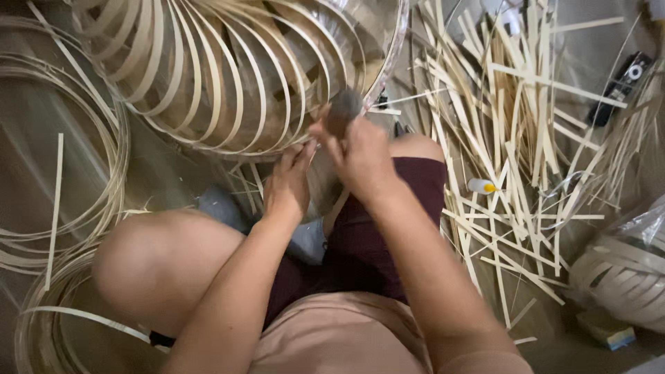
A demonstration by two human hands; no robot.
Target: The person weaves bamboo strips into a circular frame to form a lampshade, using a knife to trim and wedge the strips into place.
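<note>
Bamboo-strip frame (228, 76), one, domed, upper left, just above both hands. Coiled strip hoops (62, 173) at far left, too overlapped to count. Left hand (287, 183): grip pinching frame's lower rim. Right hand (360, 156): grip closed round grey blurred tool (344, 109), touching rim. One small white bottle (483, 186) with yellow cap among loose strips (512, 138) on floor, right.

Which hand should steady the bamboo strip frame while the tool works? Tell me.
Left, probably. The left hand already rests on the rim of the bamboo strip frame, with no tool visible in it; the right hand grips a blurred grey tool.
</note>
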